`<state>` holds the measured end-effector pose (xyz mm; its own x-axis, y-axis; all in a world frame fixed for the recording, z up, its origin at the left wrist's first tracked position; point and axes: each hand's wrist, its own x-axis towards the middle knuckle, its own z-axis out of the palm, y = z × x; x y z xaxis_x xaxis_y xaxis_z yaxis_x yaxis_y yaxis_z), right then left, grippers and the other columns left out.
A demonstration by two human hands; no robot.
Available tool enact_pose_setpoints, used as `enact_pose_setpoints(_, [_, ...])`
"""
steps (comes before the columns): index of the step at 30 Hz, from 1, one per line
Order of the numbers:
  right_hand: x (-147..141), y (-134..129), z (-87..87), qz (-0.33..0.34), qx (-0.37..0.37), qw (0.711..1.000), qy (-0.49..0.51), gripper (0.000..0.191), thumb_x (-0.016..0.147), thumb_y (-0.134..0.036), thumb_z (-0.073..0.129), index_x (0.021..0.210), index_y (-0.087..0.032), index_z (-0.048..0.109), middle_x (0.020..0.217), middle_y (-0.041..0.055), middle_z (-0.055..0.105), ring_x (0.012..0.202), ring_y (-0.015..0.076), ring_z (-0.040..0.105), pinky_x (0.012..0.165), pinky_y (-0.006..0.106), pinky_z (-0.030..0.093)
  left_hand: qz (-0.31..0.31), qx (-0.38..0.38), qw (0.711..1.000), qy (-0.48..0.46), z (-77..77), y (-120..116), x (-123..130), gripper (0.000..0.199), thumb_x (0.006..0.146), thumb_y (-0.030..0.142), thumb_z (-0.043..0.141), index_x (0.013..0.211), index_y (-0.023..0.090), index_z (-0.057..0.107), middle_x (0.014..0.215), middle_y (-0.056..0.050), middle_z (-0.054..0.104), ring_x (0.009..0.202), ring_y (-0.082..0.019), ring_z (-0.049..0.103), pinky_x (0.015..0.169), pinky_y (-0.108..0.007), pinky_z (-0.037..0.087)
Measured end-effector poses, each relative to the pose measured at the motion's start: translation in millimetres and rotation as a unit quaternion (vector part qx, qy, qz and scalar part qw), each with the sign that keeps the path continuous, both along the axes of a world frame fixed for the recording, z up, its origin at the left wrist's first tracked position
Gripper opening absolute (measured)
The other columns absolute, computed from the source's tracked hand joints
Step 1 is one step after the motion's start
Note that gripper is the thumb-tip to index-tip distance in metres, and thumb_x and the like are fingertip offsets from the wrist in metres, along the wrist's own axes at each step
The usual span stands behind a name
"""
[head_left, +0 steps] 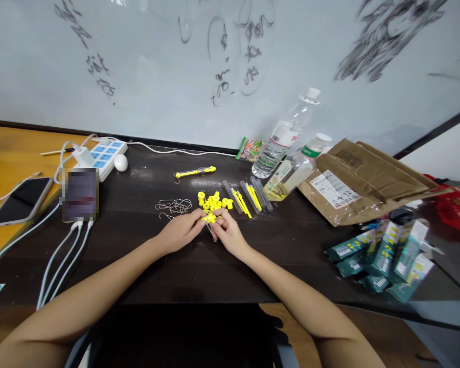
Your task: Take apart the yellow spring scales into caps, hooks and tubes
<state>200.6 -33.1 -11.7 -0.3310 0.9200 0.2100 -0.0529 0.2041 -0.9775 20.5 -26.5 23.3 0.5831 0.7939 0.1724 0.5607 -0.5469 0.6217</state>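
My left hand (181,231) and my right hand (232,234) meet over the dark table, fingers pinched on a small yellow plastic piece (209,219). A thin metal wire (211,233) extends below it towards the right fingers. Just beyond lies a pile of yellow plastic caps (213,201). Left of that pile are bent metal wire hooks (176,206). To its right lie clear tubes (259,196) and yellow rods (240,202). Farther back rests an assembled clear tube with yellow ends and a hook (194,173).
Two bottles, one of water (278,140) and one of yellowish drink (295,171), stand by a snack packet (249,148). A cardboard parcel (352,179) and green boxes (383,260) occupy the right. A power strip (113,151), a phone (21,202) and white cables (59,255) are left.
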Motion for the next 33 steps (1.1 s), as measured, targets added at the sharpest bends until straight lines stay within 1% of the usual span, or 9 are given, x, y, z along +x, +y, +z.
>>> enact_pose_setpoints(3, [1,-3,-0.9,0.014,-0.01,1.0,0.001,0.013,0.087,-0.031,0.05,0.091,-0.024,0.04,0.055,-0.0104,0.042,0.04,0.0064,0.039,0.038,0.018,0.038,0.0,0.01,0.999,0.037,0.4,-2,1,0.026,0.097,0.037,0.03,0.099,0.019,0.049,0.085,-0.003,0.063,0.073,-0.017,0.061,0.066,-0.028,0.042])
enact_pose_setpoints(6, [4,-4,-2.7,0.041,-0.016,0.999,-0.021,0.012,0.09,-0.031,0.046,0.099,-0.024,0.042,0.054,-0.0111,0.039,0.037,0.0054,0.035,0.033,0.016,0.036,0.0,0.015,0.999,0.049,0.4,-4,1,0.028,0.097,0.037,0.028,0.1,0.019,0.049,0.083,-0.003,0.062,0.071,-0.017,0.06,0.064,-0.027,0.041])
enact_pose_setpoints(9, [7,-4,-5.3,0.047,-0.011,0.998,-0.03,0.015,0.09,-0.031,0.045,0.104,-0.024,0.044,0.052,-0.0118,0.035,0.035,0.0048,0.033,0.034,0.016,0.04,-0.006,0.023,0.998,0.058,-1.8,-3,0,0.032,0.098,0.039,0.025,0.098,0.019,0.05,0.083,-0.003,0.063,0.072,-0.017,0.061,0.064,-0.027,0.041])
enact_pose_setpoints(13, [5,-3,-7.9,0.036,-0.021,0.999,-0.027,0.015,0.089,-0.032,0.045,0.102,-0.023,0.045,0.051,-0.0127,0.032,0.034,0.0037,0.032,0.035,0.016,0.043,-0.004,0.051,0.993,0.104,-6.8,0,-1,0.039,0.098,0.045,0.022,0.089,0.019,0.05,0.08,-0.002,0.063,0.069,-0.017,0.061,0.059,-0.025,0.039])
enact_pose_setpoints(17, [3,-2,-7.7,0.043,-0.053,0.998,-0.011,0.016,0.087,-0.033,0.047,0.099,-0.022,0.044,0.05,-0.0137,0.029,0.032,0.0028,0.028,0.032,0.016,0.043,0.013,0.088,0.985,0.148,-10.8,0,0,0.043,0.098,0.047,0.017,0.091,0.019,0.049,0.08,-0.002,0.064,0.069,-0.017,0.062,0.056,-0.024,0.037])
enact_pose_setpoints(22, [4,0,-6.4,0.057,-0.101,0.993,0.005,0.017,0.086,-0.033,0.047,0.098,-0.022,0.043,0.048,-0.0148,0.026,0.031,0.0023,0.021,0.027,0.014,0.039,0.02,0.12,0.977,0.178,-15.2,-1,1,0.047,0.098,0.048,0.013,0.096,0.018,0.05,0.083,-0.003,0.066,0.07,-0.016,0.063,0.054,-0.023,0.037])
enact_pose_setpoints(27, [6,1,-5.7,0.06,-0.115,0.992,0.005,0.017,0.084,-0.029,0.046,0.099,-0.022,0.045,0.047,-0.0151,0.026,0.03,0.0023,0.022,0.027,0.014,0.039,0.026,0.126,0.974,0.187,-18.4,-1,2,0.049,0.098,0.049,0.013,0.097,0.018,0.051,0.084,-0.002,0.067,0.069,-0.016,0.064,0.054,-0.023,0.038])
enact_pose_setpoints(33, [9,2,-7.7,0.041,-0.108,0.993,-0.04,0.021,0.083,-0.023,0.043,0.102,-0.021,0.048,0.05,-0.0142,0.03,0.028,0.0013,0.027,0.026,0.012,0.035,0.028,0.133,0.97,0.2,-19.8,-1,3,0.05,0.099,0.048,0.013,0.096,0.017,0.052,0.084,-0.003,0.067,0.069,-0.017,0.065,0.051,-0.023,0.037])
